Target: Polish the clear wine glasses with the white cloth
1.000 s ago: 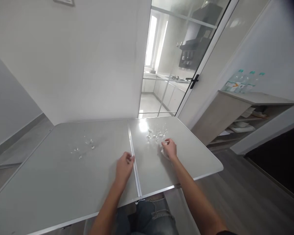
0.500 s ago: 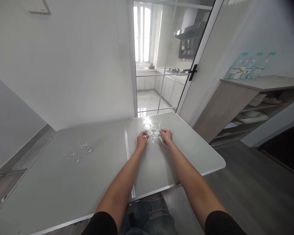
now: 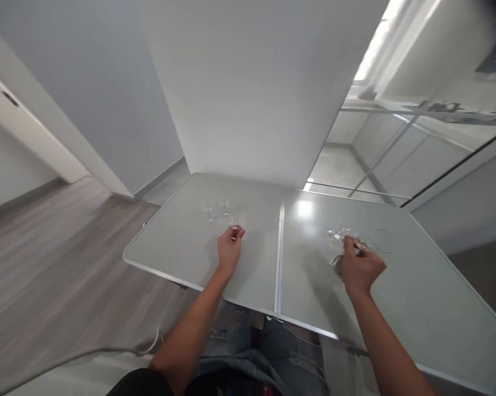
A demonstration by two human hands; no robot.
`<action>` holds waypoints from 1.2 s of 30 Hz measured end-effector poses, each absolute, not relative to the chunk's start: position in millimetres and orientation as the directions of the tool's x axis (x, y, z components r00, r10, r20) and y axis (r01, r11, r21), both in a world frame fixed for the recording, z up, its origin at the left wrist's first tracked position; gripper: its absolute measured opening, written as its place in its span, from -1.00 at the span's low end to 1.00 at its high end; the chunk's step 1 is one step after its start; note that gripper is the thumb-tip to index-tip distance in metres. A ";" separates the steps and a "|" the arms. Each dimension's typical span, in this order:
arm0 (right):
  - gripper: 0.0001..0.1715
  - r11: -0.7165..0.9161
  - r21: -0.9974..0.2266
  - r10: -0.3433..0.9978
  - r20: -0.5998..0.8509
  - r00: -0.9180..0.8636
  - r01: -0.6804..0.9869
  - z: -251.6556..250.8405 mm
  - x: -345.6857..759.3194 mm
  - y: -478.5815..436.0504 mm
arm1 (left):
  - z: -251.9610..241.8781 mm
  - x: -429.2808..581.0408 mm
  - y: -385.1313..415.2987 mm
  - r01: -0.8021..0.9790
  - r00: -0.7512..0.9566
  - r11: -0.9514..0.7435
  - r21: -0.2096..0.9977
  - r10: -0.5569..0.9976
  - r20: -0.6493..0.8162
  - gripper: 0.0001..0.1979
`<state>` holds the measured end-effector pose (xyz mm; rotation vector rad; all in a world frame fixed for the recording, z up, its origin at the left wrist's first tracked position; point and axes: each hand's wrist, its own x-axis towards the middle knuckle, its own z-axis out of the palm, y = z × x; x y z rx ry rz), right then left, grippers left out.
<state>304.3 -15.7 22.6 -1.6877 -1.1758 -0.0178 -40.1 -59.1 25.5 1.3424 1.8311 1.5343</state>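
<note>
Pinching a small clear glass [image 3: 236, 226] in its fingertips, the left hand [image 3: 230, 250] is over the left panel of the table [image 3: 417, 297], just short of the tiny glasses [image 3: 218, 209] scattered there. Contents? Too blurry to tell. The right hand [image 3: 360, 267] is curled by the other glasses [image 3: 347, 236] on the right panel, and I can't tell if it grips any. Half a second ago both hands were together at that right-hand group, right of the seam [image 3: 278, 258].

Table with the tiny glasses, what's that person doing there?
A person leans over a grey table. Their left hand pinches a small glass next to a cluster of glasses. Their right hand is closed beside more glasses and seems to grip a cloth, though that part is blurry.
</note>
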 end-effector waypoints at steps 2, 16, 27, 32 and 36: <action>-0.47 0.086 -0.747 0.799 0.447 0.402 0.660 30.6 243.0 -22.2 | 19.4 -82.5 -68.1 0.464 -0.534 0.004 0.886 0.799 0.277 -0.81; -0.68 0.273 -0.739 0.960 0.174 -0.217 0.615 10.2 -34.0 17.5 | -8.2 -184.3 -68.1 0.584 -0.606 0.147 0.799 0.734 0.308 -0.83; -0.55 0.202 -0.724 0.979 0.135 -0.151 0.660 14.2 -28.0 7.4 | -8.1 -184.1 -60.1 0.634 -0.595 0.229 0.739 0.755 0.276 -0.74; -0.68 0.084 -0.752 0.991 0.133 0.026 0.653 21.7 86.9 -3.6 | -1.9 -174.7 -83.4 0.780 -0.575 0.220 0.585 0.619 0.535 -0.64; -0.72 -0.187 -0.696 0.921 0.121 0.370 0.693 23.2 215.2 -2.3 | -2.2 -159.3 -92.2 0.854 -0.235 -0.002 0.520 0.890 0.390 -0.54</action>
